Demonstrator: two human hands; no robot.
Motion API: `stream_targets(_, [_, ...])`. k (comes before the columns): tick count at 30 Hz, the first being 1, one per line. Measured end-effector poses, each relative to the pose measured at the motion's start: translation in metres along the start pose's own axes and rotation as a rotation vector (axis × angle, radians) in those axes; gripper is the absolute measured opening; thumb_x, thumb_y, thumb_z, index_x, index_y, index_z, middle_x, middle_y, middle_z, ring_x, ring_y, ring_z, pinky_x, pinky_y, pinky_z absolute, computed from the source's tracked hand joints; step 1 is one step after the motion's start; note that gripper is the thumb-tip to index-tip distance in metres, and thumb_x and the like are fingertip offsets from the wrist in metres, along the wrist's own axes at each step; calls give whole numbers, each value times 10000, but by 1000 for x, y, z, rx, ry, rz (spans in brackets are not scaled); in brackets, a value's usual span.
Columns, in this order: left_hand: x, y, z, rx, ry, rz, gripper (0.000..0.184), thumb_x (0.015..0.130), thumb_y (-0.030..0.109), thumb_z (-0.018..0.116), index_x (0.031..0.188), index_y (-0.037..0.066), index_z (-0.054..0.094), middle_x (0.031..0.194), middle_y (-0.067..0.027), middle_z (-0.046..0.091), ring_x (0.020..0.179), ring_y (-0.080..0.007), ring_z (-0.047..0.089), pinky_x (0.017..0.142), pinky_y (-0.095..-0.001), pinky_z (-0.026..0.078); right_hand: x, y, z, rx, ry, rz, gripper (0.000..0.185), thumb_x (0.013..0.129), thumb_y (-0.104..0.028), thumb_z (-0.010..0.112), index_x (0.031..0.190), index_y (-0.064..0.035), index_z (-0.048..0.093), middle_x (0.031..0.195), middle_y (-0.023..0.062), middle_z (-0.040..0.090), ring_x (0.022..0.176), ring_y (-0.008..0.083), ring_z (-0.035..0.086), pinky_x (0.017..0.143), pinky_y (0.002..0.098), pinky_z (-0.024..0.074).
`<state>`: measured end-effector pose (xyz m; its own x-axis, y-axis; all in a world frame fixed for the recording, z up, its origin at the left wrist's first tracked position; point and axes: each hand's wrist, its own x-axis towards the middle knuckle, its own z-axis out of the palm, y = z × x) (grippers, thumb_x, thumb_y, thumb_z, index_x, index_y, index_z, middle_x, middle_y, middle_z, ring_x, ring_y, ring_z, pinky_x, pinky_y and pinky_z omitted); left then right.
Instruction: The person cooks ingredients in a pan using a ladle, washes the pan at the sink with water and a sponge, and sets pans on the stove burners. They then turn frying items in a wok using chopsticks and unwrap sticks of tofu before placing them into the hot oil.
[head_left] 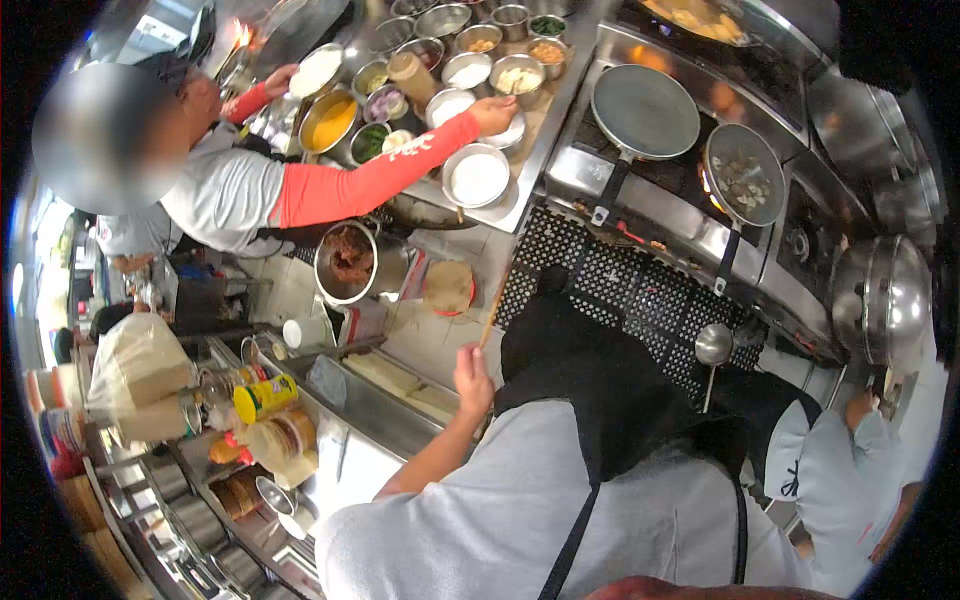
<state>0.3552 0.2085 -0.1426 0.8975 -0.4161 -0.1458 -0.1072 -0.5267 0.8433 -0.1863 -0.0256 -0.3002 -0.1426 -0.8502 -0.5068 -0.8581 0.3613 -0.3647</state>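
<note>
My left hand (473,380) is raised in front of my body, its fingers closed round a thin light-brown stick (493,312) that points away from me. Whether it is a chopstick or the handle of some tool, I cannot tell. My right hand does not show. Near my right side is a metal ladle (713,345), bowl outward; what holds its handle is hidden. Ahead, a grey frying pan (645,112) sits on the stove, and beside it a second pan (744,175) holds small browned pieces over a flame.
Left, a co-worker in red sleeves (375,178) holds a white bowl (317,70) and reaches across metal bowls of ingredients. A pot of meat (346,262) stands below. Another person (840,490) is close on my right. A black perforated mat (620,265) covers the floor before the stove.
</note>
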Motion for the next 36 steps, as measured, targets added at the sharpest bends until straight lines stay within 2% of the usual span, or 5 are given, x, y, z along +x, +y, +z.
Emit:
stream_targets(7, [85,-77,19,48,308,28,181,995,179,446,1039,10,498,859,-269,588,793,-461,559,713,-484,440,12,-17,-4,-143,-94,-79,352,726,-295,704,784,42,621,632,200,597,547,342,570,552,449,457])
stream_targets(19, [305,-62,96,201,326,75,261,899,210,571,1078,24,606,1013,-235,661,983,-421,614,863,-462,473,1,-72,-14,-527,-307,-445,324,751,-252,697,848,48,621,667,203,604,573,329,601,544,448,469])
stream_targets(29, [260,-6,69,388,163,-36,254,845,221,608,935,-8,671,928,-223,678,903,-391,646,826,-459,511,20,-190,-38,-553,-370,-727,291,802,-186,636,958,57,608,774,270,620,710,428,619,672,465,488])
stream_targets(31, [218,-37,86,149,602,48,225,829,185,602,920,-11,661,890,-217,670,892,-389,638,815,-448,508,56,-177,-26,-578,-339,-866,288,847,-275,667,806,-9,566,607,141,492,540,324,531,547,443,425])
stream_targets(36, [51,-82,95,-127,616,-233,358,866,257,609,1109,-6,615,1019,-247,655,998,-413,613,875,-466,487,175,-178,32,-470,-770,-1243,329,893,-288,667,742,-31,527,577,100,413,464,245,383,469,390,331])
